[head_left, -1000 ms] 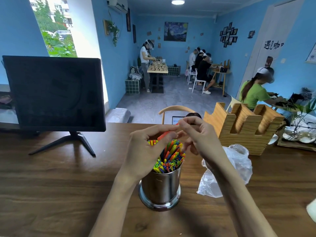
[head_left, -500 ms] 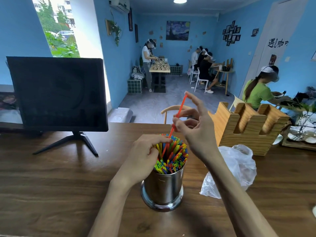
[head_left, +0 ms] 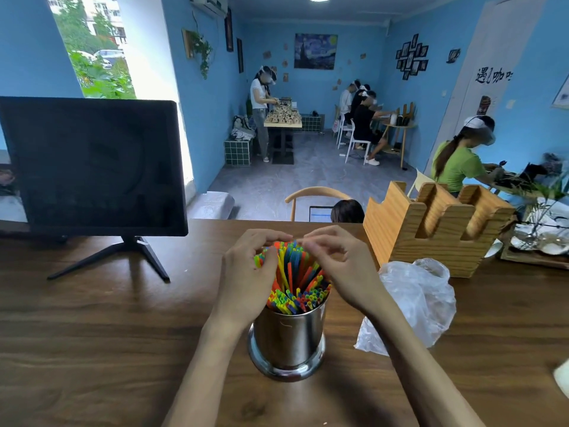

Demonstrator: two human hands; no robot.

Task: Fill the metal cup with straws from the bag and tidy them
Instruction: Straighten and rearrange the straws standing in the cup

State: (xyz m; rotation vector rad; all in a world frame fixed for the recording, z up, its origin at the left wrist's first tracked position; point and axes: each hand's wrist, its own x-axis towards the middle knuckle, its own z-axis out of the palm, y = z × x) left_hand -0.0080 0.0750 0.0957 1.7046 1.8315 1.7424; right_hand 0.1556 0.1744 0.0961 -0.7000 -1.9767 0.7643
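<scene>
Two hands [head_left: 246, 278], one cup [head_left: 288, 337], many straws [head_left: 294, 282]

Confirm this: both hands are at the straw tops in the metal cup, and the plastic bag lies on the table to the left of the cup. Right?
Not quite. The plastic bag lies to the right of the metal cup, not the left, as the head view shows. The rest holds: the left hand and right hand are both at the tops of the straws.

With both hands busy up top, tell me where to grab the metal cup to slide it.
Probably the bare wall of the metal cup, low, just above its flared base, coming from the near side. It stands upright, the straws fill its mouth, and the plastic bag crowds its right.
</scene>
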